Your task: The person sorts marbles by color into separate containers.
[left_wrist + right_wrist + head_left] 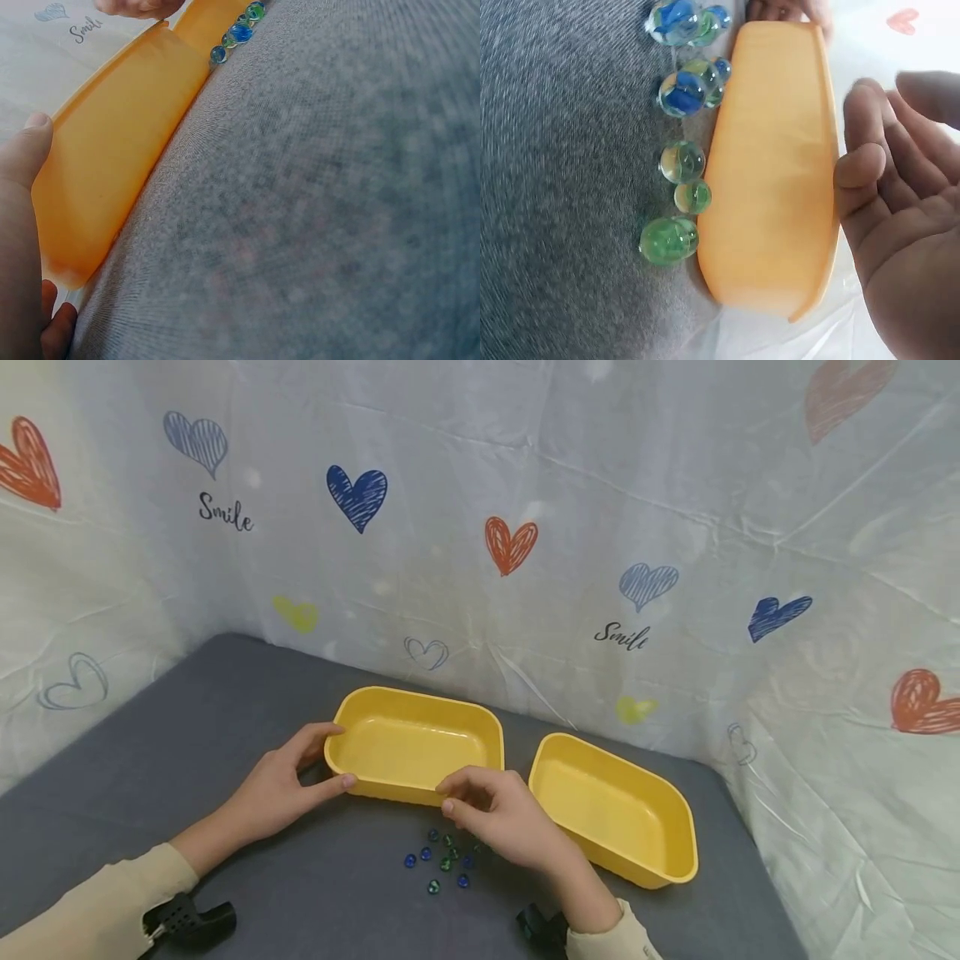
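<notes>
My left hand (277, 789) holds the left end of a yellow plastic box (405, 752), its thumb at the near wall and fingers around the side. In the left wrist view the thumb (34, 142) lies against the box's wall. My right hand (517, 822) hovers by the near right rim, fingers loosely bent; the right wrist view shows nothing between those fingers (862, 165). Several glass marbles, such as a blue one (410, 861) and a green one (433, 887), lie on the cloth in front of the box. The right hand partly hides them in the head view.
A second yellow box (607, 810) stands to the right, set at an angle, its near side partly behind the right forearm. Grey cloth (315, 893) covers the table. Behind it hangs a white curtain (450, 468) printed with hearts.
</notes>
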Available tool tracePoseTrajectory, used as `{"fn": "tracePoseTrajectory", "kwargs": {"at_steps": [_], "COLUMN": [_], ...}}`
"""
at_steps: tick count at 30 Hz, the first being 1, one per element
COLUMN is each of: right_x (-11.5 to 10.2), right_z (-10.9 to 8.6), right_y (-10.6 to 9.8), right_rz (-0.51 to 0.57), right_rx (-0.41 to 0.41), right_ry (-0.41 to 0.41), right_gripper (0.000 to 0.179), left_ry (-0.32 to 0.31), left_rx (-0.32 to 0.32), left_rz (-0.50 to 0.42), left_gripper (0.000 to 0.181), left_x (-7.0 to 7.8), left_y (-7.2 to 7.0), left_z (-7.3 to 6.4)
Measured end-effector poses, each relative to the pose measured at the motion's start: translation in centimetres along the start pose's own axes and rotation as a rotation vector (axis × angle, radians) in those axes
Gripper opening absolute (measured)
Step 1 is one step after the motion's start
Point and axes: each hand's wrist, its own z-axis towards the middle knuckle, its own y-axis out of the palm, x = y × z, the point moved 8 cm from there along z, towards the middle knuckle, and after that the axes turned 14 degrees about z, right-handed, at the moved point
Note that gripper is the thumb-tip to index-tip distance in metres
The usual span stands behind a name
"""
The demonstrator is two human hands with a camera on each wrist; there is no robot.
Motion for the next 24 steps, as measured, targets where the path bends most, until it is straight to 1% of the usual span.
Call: {"fn": "tracePoseTrajectory", "kwargs": {"at_steps": [2,5,7,10,14,19,24], "right_x": [0.2,0.8,1.3,1.8,2.1,2.6,3.4], "right_z": [-0.1,-0.3,-0.4,-0.4,-0.2,-0.1,-0.1], "right_y": [0.4,0.8,1.1,1.3,1.6,1.6,1.7], "right_rz": [-0.013,-0.041,-0.09,-0.19,-0.266,-0.313,-0.356], "right_rx": [-0.043,-0.106,-0.146,-0.182,-0.201,-0.201,-0.194], "right_ry": [0.02,0.077,0.104,0.105,0.086,0.096,0.123], "right_gripper": [0.015,0.016,0.018,0.016,0.014,0.013,0.013], "left_ry": [-0.001,-0.007,-0.017,-0.033,-0.037,-0.028,-0.026], "left_rx": [-0.001,0.001,0.004,0.007,0.006,0.002,0.008], "left_rz": [0.001,0.002,0.004,0.016,0.025,0.019,0.002], "left_gripper": [0.071,0.07,0.07,0.072,0.074,0.074,0.072], "left_x": [0.0,0.0,0.0,0.0,-0.1,-0.2,-0.1], "left_y": [0.0,-0.1,-0.1,-0.2,-0.1,-0.1,-0.1], "left_z": [0.0,0.0,0.0,0.0,0.0,0.1,0.0]}}
